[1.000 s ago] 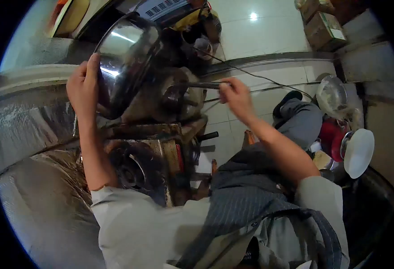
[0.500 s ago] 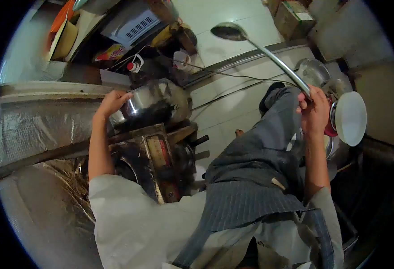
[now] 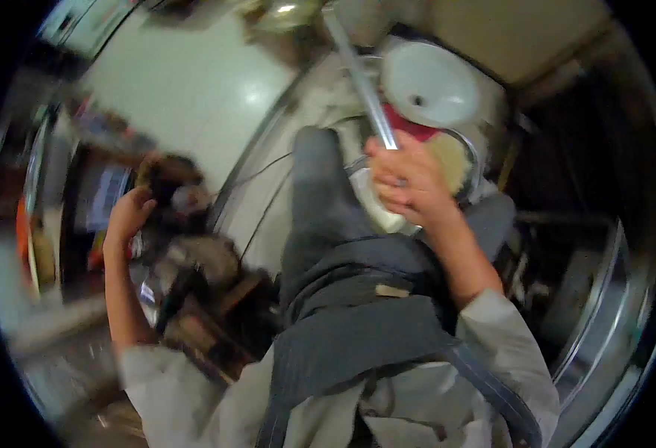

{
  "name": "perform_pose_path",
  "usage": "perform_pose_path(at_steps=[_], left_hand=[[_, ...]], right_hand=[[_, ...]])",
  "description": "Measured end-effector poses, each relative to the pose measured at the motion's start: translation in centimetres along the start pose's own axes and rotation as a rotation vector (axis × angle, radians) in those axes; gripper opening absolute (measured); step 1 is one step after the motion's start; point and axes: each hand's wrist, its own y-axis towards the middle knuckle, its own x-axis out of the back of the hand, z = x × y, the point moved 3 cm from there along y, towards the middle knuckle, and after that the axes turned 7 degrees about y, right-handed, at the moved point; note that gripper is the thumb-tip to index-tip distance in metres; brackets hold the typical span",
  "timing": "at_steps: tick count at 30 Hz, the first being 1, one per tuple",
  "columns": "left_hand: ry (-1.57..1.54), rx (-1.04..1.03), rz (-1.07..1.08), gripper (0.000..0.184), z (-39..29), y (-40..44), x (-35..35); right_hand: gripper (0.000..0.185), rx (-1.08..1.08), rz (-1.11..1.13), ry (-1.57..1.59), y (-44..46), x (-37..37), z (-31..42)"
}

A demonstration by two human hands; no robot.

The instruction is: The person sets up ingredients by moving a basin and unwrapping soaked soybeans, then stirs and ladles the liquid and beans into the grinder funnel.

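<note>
My right hand (image 3: 414, 179) is closed round the metal handle (image 3: 361, 78) of a ladle, which points up and away; its bowl end does not show clearly. Just beyond that hand are a white round dish (image 3: 431, 86) with a dark spot, a red item (image 3: 410, 125), and a metal basin with pale yellowish contents (image 3: 451, 160). A whitish container (image 3: 376, 203) is partly hidden below it. My left hand (image 3: 130, 213) hangs in the air, fingers loosely curled with nothing visible in them. The soot-darkened metal pot (image 3: 197, 265) is blurred below and to its right.
A dark stove or stand (image 3: 208, 336) is by my left arm. A cable (image 3: 264, 166) runs across the tiled floor (image 3: 194, 82). To the right is a metal-framed rack (image 3: 597, 299). Blurred goods stand at the far left.
The view has turned to the right. My left hand has come away from the pot's rim. My right hand, still gripping the ladle, is now over the basin and white dish.
</note>
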Motion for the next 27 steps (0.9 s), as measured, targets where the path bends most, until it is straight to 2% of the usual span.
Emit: perform_pose_path(at_steps=[2, 4, 5, 6, 8, 9, 10, 11, 12, 13, 15, 16, 17, 19, 20, 21, 22, 23, 24, 25, 27], left_hand=[[-0.045, -0.097, -0.33, 0.026, -6.6, 4.2, 2.4], [-0.172, -0.291, -0.395, 0.022, -14.3, 7.0, 3.2], [-0.302, -0.455, -0.399, 0.02, -17.6, 8.5, 2.2], [-0.302, -0.589, -0.389, 0.019, -20.7, 9.7, 1.0], [-0.379, -0.69, -0.201, 0.017, -28.0, 9.6, -1.1], [-0.362, -0.836, -0.213, 0.015, -31.7, 10.1, -1.7], [-0.344, -0.968, -0.186, 0.014, -35.1, 10.3, -3.1], [-0.33, -1.093, -0.151, 0.014, -37.4, 10.7, -4.7], [-0.29, -1.132, -0.087, 0.015, -39.6, 11.2, -7.0], [-0.252, -1.167, -0.026, 0.016, -41.6, 12.0, -9.4], [-0.198, -1.238, 0.056, 0.016, -45.0, 13.0, -13.3], [-0.146, -1.304, 0.123, 0.016, -46.1, 13.6, -15.0], [-0.147, -1.305, 0.138, 0.016, -47.4, 13.9, -16.2], [0.109, -1.327, 0.243, 0.018, -49.4, 14.7, -18.9], [0.11, -1.326, 0.256, 0.018, -50.0, 15.5, -20.5], [0.148, -1.271, 0.283, 0.021, -50.2, 16.3, -22.5], [0.185, -1.214, 0.31, 0.024, -50.4, 17.0, -23.9], [0.191, -1.212, 0.322, 0.024, -50.5, 17.1, -24.5], [0.261, -1.096, 0.415, 0.026, -50.4, 17.7, -25.4], [0.331, -0.977, 0.505, 0.029, -50.1, 18.1, -26.2], [0.264, -0.955, 0.548, 0.03, -49.2, 19.1, -28.3]], right_hand=[[0.02, 0.062, -0.111, 0.048, -2.3, 1.8, 0.7], [0.02, 0.193, -0.04, 0.145, -4.8, 2.9, 1.5], [0.021, 0.245, -0.121, 0.131, -6.4, 4.2, 2.0], [0.021, 0.267, -0.159, 0.142, -7.5, 5.4, 2.4], [0.018, 0.41, -0.376, -0.02, -9.6, 8.7, 3.7], [0.017, 0.395, -0.502, -0.029, -9.9, 11.2, 5.2], [0.017, 0.401, -0.53, -0.017, -10.3, 14.0, 5.7], [0.018, 0.395, -0.741, -0.117, -10.4, 17.1, 5.3], [0.02, 0.383, -0.943, -0.215, -11.1, 20.4, 4.7], [0.02, 0.376, -0.96, -0.202, -11.3, 23.0, 4.0], [0.011, 0.236, -1.198, -0.198, -11.4, 28.5, 2.2], [0.011, 0.222, -1.209, -0.19, -10.7, 31.2, 0.8], [0.013, 0.152, -1.277, -0.192, -10.7, 34.2, -0.9], [0.017, 0.067, -1.345, -0.186, -10.1, 41.2, -4.8], [0.015, -0.044, -1.433, -0.379, -10.0, 45.1, -7.0], [0.021, -0.159, -1.508, -0.574, -10.2, 47.8, -8.9], [0.021, -0.172, -1.508, -0.565, -10.1, 49.5, -10.6], [0.022, -0.204, -1.552, -0.72, -10.4, 50.7, -11.9], [0.023, -0.239, -1.589, -0.882, -10.5, 51.0, -12.1], [0.023, -0.251, -1.588, -0.875, -10.6, 51.3, -12.6], [0.021, -0.427, -1.529, -0.917, -10.5, 51.5, -13.8]])
